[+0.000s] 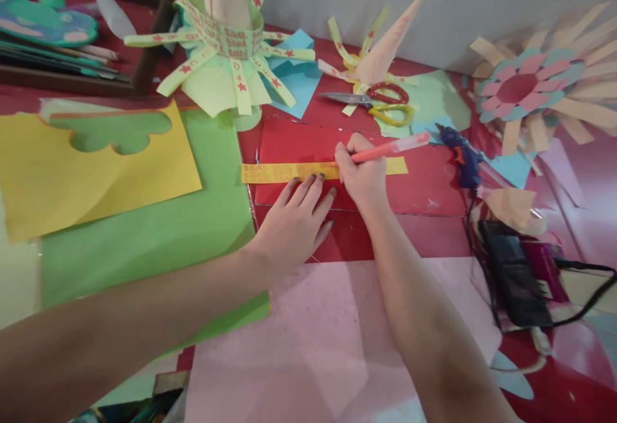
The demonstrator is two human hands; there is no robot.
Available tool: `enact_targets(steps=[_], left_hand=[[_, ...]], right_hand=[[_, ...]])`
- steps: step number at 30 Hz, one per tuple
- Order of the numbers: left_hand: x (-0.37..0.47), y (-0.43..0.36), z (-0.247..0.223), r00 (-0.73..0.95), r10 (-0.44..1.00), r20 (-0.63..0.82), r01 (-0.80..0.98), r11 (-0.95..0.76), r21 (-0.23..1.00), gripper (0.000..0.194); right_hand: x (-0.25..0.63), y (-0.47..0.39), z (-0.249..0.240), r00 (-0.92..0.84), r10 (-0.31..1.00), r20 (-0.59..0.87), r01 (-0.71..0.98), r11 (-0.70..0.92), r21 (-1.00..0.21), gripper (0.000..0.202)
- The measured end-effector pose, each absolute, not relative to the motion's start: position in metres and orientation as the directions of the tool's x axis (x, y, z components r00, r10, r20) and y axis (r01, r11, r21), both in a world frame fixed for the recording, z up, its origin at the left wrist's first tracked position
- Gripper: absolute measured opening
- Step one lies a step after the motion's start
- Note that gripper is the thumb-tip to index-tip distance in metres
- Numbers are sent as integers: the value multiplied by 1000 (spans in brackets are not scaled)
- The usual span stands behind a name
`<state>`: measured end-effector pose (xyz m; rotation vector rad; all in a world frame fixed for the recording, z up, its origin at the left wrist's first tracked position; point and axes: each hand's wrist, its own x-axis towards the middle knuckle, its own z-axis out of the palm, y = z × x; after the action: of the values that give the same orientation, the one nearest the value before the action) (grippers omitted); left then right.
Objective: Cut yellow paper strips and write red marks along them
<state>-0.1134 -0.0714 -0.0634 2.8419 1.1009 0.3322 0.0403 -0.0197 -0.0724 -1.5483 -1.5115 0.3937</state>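
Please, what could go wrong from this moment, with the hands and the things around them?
The left hand rests its fingertips on the marked strip, so the marks might smear if they are wet.
If that hand lifts, the narrow strip could slide under the pen held in the right hand.
The glue gun lies near blue paper; if hot, which cannot be told here, it might damage it.

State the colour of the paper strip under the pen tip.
The paper strip is yellow, with reddish markings toward its left end; the head view shows it.
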Motion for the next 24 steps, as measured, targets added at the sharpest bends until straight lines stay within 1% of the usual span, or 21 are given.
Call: enact_targets(steps=[3,6,9,12,15,20,24], left_hand=[[-113,-71,-64,721,671,173,656,-742,142,45],[-113,-71,-65,721,671,170,656,-741,143,45],[-113,-71,-65,720,675,163,657,-738,156,45],[-113,-71,-64,720,677,154,658,-736,160,45],[-113,-71,-64,718,677,160,660,-736,154,45],[-113,-72,-64,720,673,170,655,-740,156,45],[-113,-72,-64,721,672,167,657,-740,144,45]], right_hand=[[41,-20,-72,242,888,390,634,159,-757,38],[43,-20,-71,267,901,341,553,146,-820,35],[43,-21,-71,240,925,296,493,146,-857,35],[43,-21,-72,213,922,324,541,165,-825,36],[42,-20,-73,222,903,367,606,167,-778,36],[42,-21,-71,222,918,330,583,146,-799,35],[42,-21,-71,215,921,324,619,128,-775,36]])
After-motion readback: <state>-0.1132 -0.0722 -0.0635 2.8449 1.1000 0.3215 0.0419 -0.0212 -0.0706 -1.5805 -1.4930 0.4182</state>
